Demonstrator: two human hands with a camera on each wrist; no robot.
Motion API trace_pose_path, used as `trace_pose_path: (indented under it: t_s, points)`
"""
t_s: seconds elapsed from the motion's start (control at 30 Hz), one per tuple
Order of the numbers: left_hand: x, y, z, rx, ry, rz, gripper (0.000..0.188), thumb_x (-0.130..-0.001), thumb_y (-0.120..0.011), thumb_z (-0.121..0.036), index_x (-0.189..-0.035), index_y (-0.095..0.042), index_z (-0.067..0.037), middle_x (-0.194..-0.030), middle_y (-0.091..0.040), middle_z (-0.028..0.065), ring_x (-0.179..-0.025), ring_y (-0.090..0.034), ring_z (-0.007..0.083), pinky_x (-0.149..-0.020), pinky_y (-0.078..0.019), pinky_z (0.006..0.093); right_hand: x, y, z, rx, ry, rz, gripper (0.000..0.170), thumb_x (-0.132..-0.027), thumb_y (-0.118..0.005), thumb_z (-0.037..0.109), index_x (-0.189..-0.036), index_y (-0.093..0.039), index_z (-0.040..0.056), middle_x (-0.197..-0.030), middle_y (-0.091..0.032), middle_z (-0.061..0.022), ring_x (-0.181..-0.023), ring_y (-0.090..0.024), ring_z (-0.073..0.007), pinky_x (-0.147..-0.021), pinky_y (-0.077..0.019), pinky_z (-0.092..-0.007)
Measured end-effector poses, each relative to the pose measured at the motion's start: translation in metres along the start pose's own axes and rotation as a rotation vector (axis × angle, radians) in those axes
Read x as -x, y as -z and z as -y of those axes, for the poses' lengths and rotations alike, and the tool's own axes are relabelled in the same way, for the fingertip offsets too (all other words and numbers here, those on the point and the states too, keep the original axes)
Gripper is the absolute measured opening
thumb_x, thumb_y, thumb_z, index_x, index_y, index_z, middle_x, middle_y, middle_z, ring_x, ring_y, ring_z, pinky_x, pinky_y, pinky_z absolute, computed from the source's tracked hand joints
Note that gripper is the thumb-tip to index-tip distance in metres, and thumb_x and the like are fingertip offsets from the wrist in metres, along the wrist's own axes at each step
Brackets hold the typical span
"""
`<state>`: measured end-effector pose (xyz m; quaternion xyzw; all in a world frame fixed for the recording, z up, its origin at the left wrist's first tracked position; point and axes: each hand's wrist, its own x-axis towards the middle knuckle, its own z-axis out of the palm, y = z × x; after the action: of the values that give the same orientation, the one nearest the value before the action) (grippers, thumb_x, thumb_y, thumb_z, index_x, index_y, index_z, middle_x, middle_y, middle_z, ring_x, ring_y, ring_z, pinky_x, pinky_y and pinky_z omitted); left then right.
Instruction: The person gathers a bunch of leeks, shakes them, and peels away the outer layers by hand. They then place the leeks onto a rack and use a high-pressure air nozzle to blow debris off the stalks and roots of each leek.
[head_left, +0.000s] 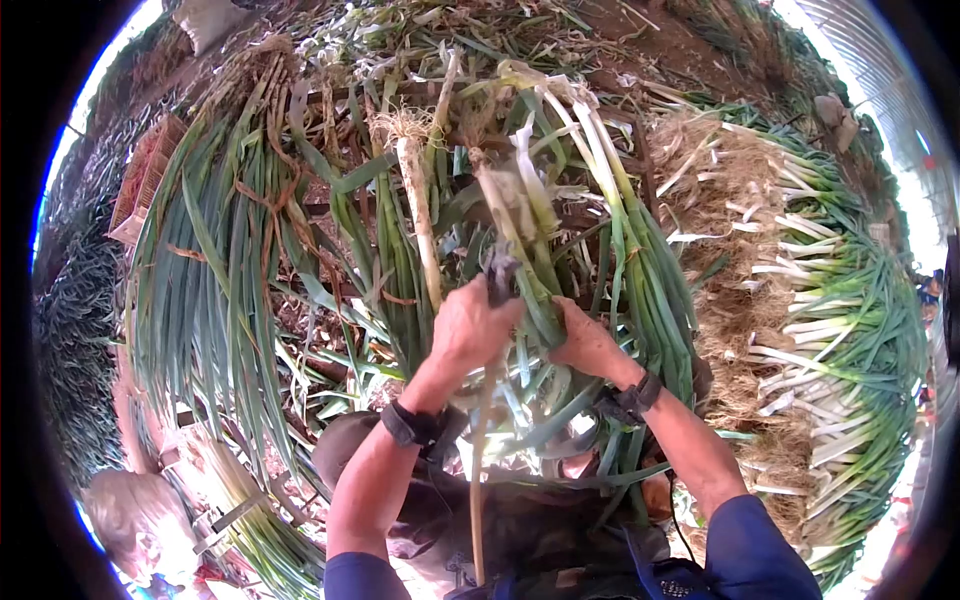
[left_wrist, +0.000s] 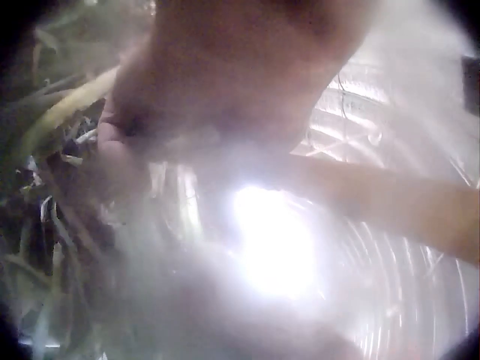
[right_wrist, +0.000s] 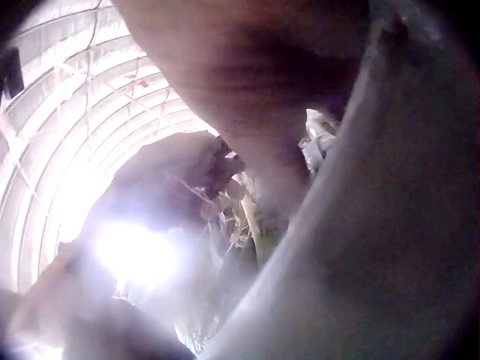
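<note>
In the head view my left hand [head_left: 475, 325] grips a dark gun-like nozzle [head_left: 502, 270]; from below the hand a tan hose [head_left: 478, 510] runs down towards the body. My right hand [head_left: 588, 342] holds a leek [head_left: 540, 290] by its green part, with the pale end pointing away and blurred near the nozzle. Another leek with a bushy root [head_left: 415, 190] lies just left of the hands. The left wrist view shows the hose [left_wrist: 390, 202] passing beneath the hand. Glare and a large dark shape cover much of the right wrist view.
Bunches of long leeks hang over a frame at left [head_left: 210, 230] and right of the hands [head_left: 640, 250]. A long row of leeks [head_left: 830, 330], roots inward, is stacked at far right. A crate [head_left: 145, 180] stands far left. Loose leaves litter the ground.
</note>
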<state>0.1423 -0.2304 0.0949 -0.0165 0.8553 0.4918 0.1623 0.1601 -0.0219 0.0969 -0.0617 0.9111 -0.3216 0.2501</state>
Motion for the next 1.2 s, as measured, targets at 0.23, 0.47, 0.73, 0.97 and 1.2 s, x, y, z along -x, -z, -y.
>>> trace_pose_path:
  t_s: [0.23,0.47,0.73,0.97,1.2]
  points:
    - [-0.004,0.016,-0.012,0.038,0.042,0.054,0.048,-0.084,-0.068,-0.037,-0.108,-0.069,0.005,-0.082,-0.07,0.0218,-0.077,-0.071,0.0325,-0.077,-0.0537,0.0427,-0.025,-0.005,-0.041,-0.606,0.032,0.223,0.082,-0.081,-0.081,0.01,-0.148,-0.035,0.0006,-0.125,-0.061,-0.0108,-0.113,-0.057,-0.017,-0.1,-0.0465,-0.0314]
    - [0.041,0.003,-0.005,0.108,0.092,0.064,0.049,-0.087,-0.066,-0.037,-0.108,-0.064,0.007,-0.081,-0.069,0.023,-0.074,-0.07,0.0307,-0.073,-0.0541,0.0428,-0.042,-0.066,-0.084,-0.392,0.228,-0.009,0.092,-0.084,-0.08,0.018,-0.155,-0.024,0.0015,-0.132,-0.06,-0.0193,-0.122,-0.058,-0.0282,-0.102,-0.0493,-0.038]
    - [0.09,-0.006,0.008,0.028,0.031,0.086,0.041,-0.088,-0.067,-0.029,-0.111,-0.061,0.005,-0.079,-0.066,0.0193,-0.072,-0.064,0.0277,-0.071,-0.0513,0.0404,-0.05,-0.039,-0.041,0.192,0.088,-0.13,0.112,-0.08,-0.081,0.03,-0.16,-0.007,0.0038,-0.151,-0.043,-0.0268,-0.126,-0.057,-0.0419,-0.105,-0.0484,-0.0456]
    - [0.104,0.003,0.0,0.071,0.095,0.118,0.04,-0.088,-0.069,-0.03,-0.107,-0.061,0.004,-0.077,-0.065,0.0201,-0.07,-0.064,0.03,-0.069,-0.0509,0.0425,-0.117,-0.041,-0.078,-0.138,-0.143,-0.224,0.08,-0.077,-0.081,0.017,-0.144,-0.041,-0.0003,-0.096,-0.069,-0.018,-0.075,-0.066,-0.0294,-0.062,-0.0519,-0.0394]
    - [0.112,0.014,0.006,0.007,0.048,0.17,0.046,-0.088,-0.067,-0.033,-0.117,-0.058,0.002,-0.088,-0.069,0.0235,-0.083,-0.069,0.0414,-0.079,-0.0533,0.0482,-0.127,0.055,-0.02,-0.186,-0.127,0.03,0.035,-0.073,-0.074,0.008,-0.107,-0.067,0.0024,-0.072,-0.06,-0.0027,-0.059,-0.053,-0.0105,-0.053,-0.0434,-0.0289]
